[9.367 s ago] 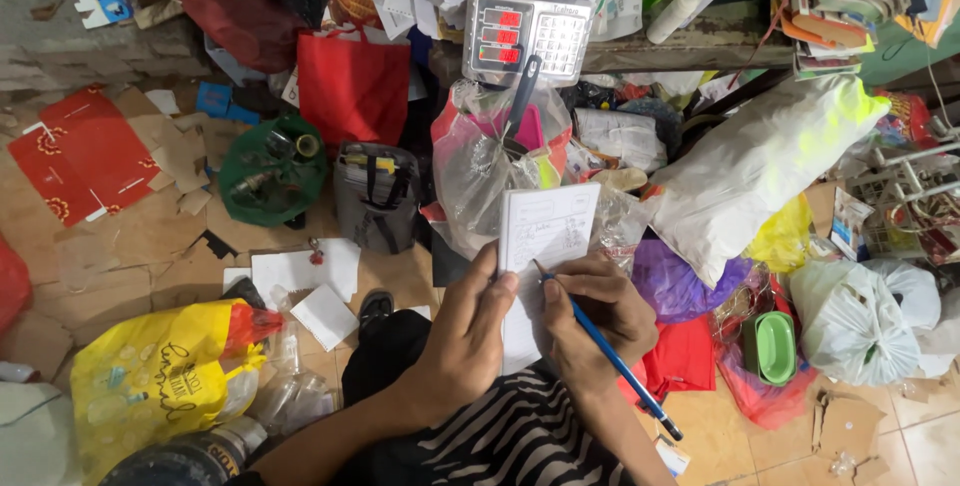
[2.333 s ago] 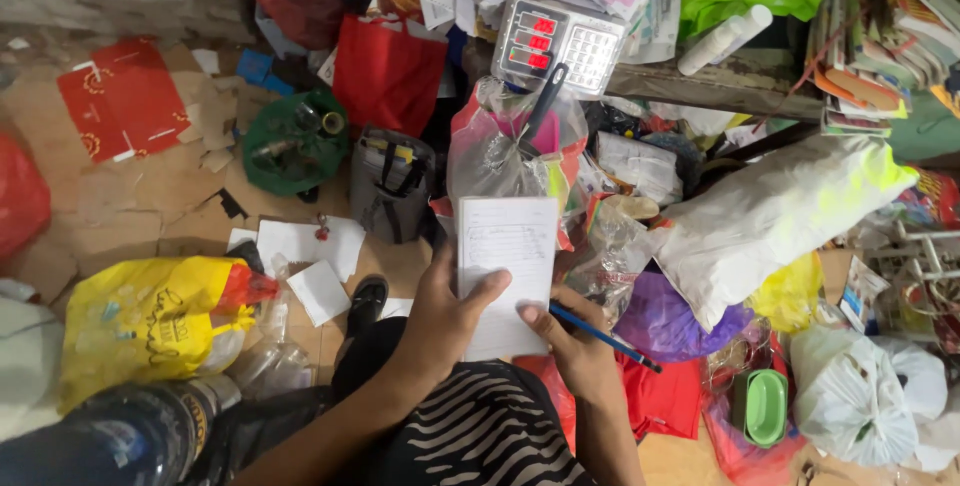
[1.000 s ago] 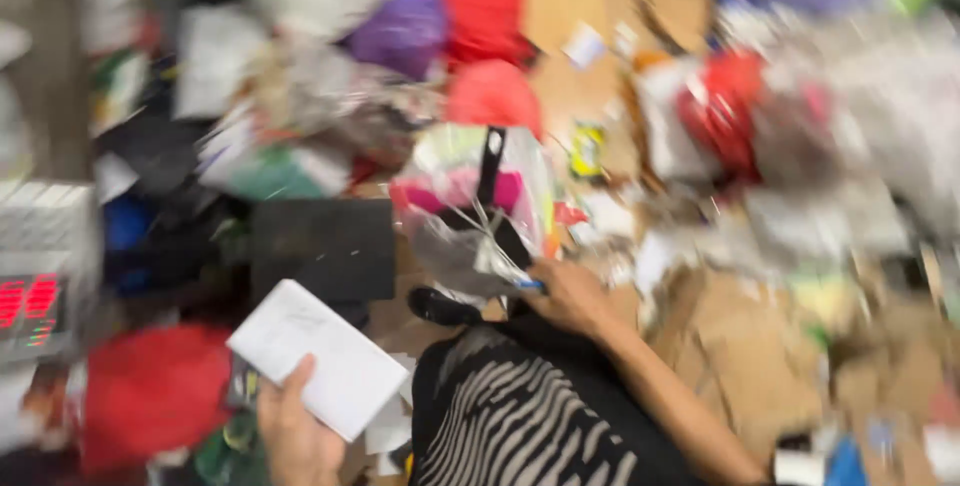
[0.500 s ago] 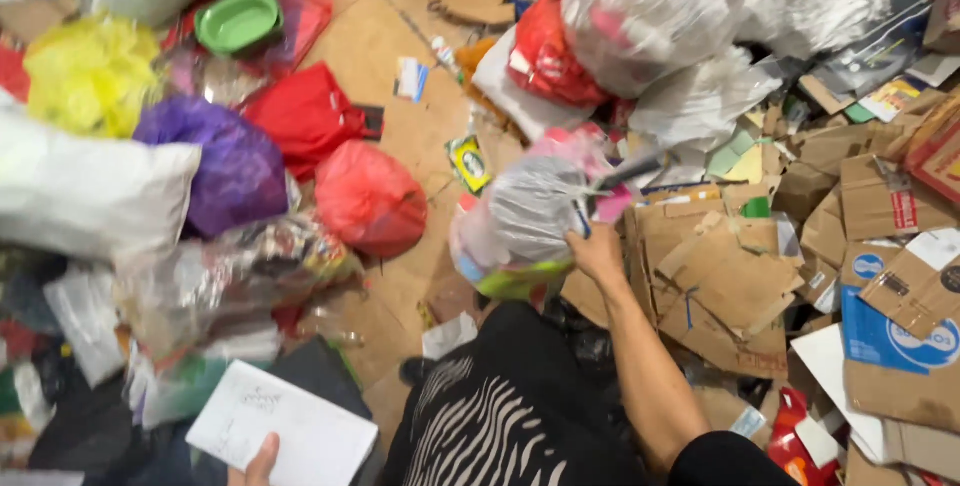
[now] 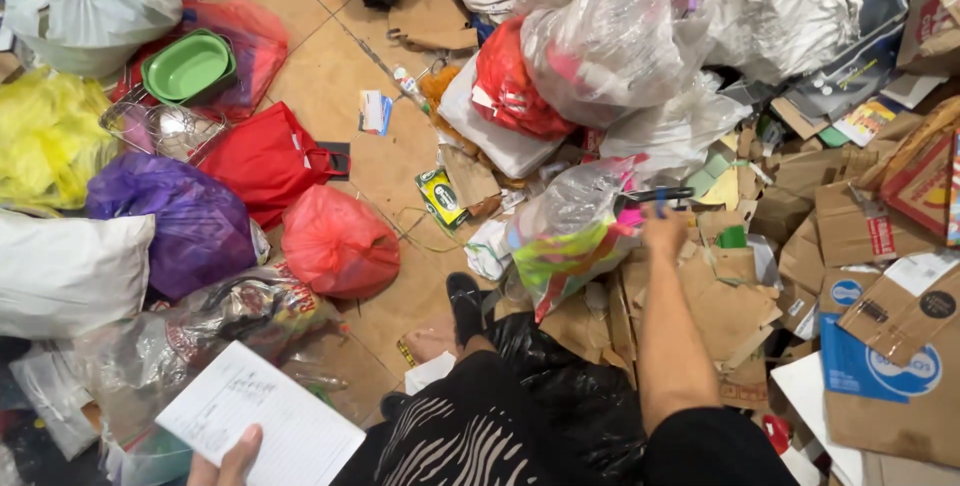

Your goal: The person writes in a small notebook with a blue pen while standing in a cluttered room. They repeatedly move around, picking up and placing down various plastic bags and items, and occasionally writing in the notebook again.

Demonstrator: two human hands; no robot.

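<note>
Right hand [image 5: 664,233]: extended forward, closed on the dark handle of a clear plastic bag [image 5: 570,231] filled with coloured scraps. Left hand [image 5: 232,458]: seen at the bottom edge, a white lined notepad [image 5: 262,424] gripped in it. Floor stock: red bag [image 5: 338,242], purple bag [image 5: 165,218], yellow bag [image 5: 45,136], green bowl [image 5: 187,64]. Flattened cardboard [image 5: 860,276] is piled to the right.

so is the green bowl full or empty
Empty: the green bowl sits upright on a red bag, its bare inside showing.
</note>
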